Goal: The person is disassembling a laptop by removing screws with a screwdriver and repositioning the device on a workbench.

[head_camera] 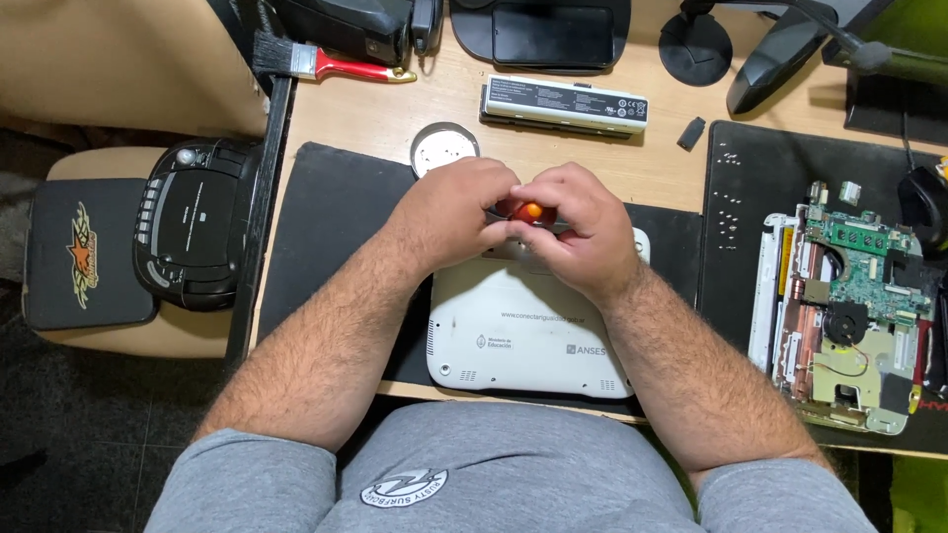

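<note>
On the worktop [375, 109], a closed white laptop [523, 331] lies on a black mat [326, 217]. Both hands meet over its far edge: the left hand [454, 212] and right hand [578, 232] pinch an orange-tipped tool [531, 210]. Next, steady downward pressure seems needed.

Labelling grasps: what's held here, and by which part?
Both hands, left hand and right hand, close around a small tool with an orange-red handle, gripped at that handle, over the white plastic laptop; its tip is hidden.
</note>
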